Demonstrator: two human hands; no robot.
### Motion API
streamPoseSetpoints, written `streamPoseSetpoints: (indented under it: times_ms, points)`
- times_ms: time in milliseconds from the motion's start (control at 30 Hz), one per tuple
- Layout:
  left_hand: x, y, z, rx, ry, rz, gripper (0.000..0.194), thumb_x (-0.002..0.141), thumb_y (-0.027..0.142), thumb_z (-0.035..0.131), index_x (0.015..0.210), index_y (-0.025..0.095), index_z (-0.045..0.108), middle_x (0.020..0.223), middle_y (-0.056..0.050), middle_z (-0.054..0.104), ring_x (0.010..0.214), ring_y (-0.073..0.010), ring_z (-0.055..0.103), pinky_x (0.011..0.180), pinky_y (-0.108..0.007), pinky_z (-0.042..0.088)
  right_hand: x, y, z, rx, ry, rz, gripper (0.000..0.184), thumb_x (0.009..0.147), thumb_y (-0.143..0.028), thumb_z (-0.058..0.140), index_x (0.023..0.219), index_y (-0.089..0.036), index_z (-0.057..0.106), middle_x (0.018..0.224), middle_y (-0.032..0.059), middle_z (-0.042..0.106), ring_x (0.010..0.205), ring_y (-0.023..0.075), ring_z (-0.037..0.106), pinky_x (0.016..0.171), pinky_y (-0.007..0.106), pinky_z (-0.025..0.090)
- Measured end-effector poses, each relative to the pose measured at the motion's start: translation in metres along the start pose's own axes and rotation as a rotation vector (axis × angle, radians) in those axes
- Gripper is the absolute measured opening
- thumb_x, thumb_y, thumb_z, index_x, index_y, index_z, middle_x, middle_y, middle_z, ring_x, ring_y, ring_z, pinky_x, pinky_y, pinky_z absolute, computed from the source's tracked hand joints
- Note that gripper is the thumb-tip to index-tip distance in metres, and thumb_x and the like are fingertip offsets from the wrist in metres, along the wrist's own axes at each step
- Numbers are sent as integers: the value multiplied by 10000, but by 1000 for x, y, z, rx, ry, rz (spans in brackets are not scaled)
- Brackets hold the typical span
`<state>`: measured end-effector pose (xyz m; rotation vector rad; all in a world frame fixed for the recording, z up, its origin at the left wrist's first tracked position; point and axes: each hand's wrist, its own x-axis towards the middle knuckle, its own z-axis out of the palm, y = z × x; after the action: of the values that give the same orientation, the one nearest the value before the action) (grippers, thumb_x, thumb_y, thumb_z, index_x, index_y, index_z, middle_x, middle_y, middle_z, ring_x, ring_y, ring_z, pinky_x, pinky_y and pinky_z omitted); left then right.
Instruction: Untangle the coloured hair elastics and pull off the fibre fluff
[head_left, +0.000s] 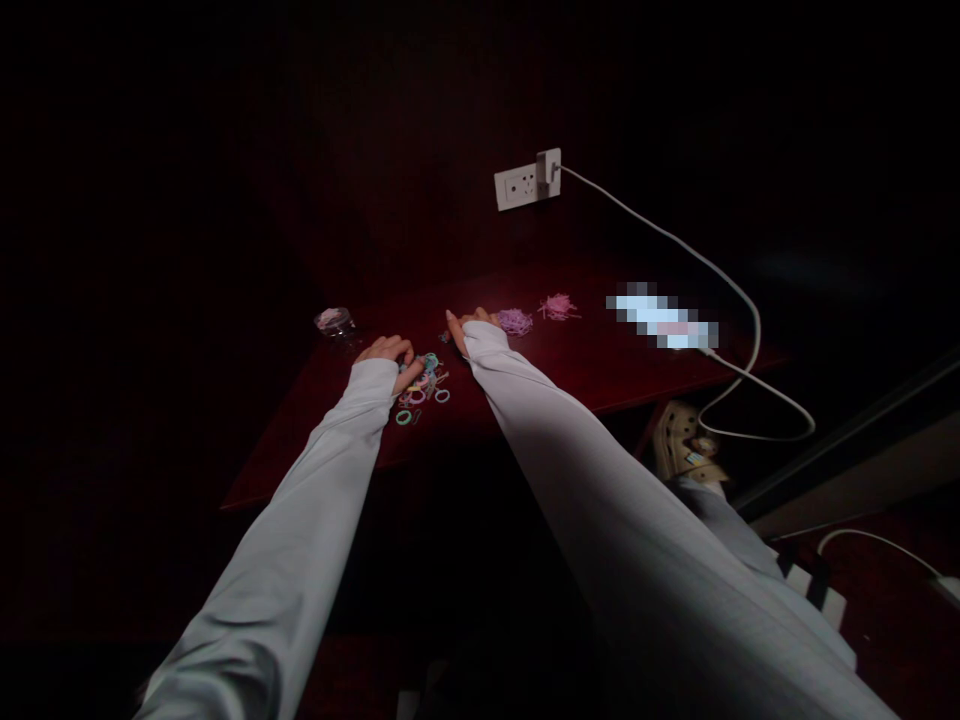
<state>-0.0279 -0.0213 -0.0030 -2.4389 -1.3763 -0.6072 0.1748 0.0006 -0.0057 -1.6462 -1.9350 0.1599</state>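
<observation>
My left hand (pixel 389 352) rests at a loose pile of small colourful hair ties (pixel 427 380) on the dark red table. Its fingers curl in and the thumb reaches into the pile; what lies between them, if anything, is too small to make out. Farther right, my right hand (pixel 474 322) is low over the tabletop, one finger standing apart from the others and nothing visible in it. Just beyond it lies a heap of small purple elastic bands (pixel 515 321), partly behind the hand. A separate heap of pink elastic bands (pixel 558 306) sits to its right.
A clear container (pixel 334 322) with pinkish contents stands at the table's left. On the right, a blurred-out bright device (pixel 664 318) is joined by a white cable (pixel 675 238) to a charger (pixel 550 166) in the wall socket (pixel 516 187). A tan clog (pixel 681 443) shows below the table edge.
</observation>
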Motion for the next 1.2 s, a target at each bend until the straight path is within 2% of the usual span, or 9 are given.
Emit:
streamPoseSetpoints:
  times_ms: [100,267,600,867,1200]
  points:
    - [0,-1,5,-3,-23,13,233,941,302,521,723,224,500,820,-28,610,822,-212,561,674,-301,374,0,0,0,19,2,-3,613,1106,-423,276,901,-184,803,1106,120,782,1287,305,552,1131,466,366]
    - [2,-4,10,-48,39,-9,266,965,291,481,718,216,546,799,-37,602,826,-209,569,678,-300,379,-1,1,1,51,-7,-9,627,1105,-436,268,894,-195,807,1152,107,779,1268,308,560,1129,471,359]
    - [4,-1,9,-243,202,-38,328,948,325,471,646,219,403,677,-4,438,687,-173,480,662,-291,362,-7,-3,-6,105,-6,-79,588,1111,-406,313,825,-250,802,1094,18,798,1233,239,600,1131,408,351]
    - [4,1,4,-293,273,-70,335,936,342,514,639,217,421,656,6,421,659,-166,458,645,-287,354,-7,-1,-2,156,24,-107,583,1106,-430,341,784,-241,788,1010,9,811,1161,200,616,1104,347,354]
    - [3,6,-2,-267,239,-115,264,915,305,510,670,220,461,686,7,479,672,-157,524,650,-272,404,-6,0,-1,166,-38,-122,550,1096,-466,355,829,-266,791,971,18,804,1159,209,647,1110,358,373]
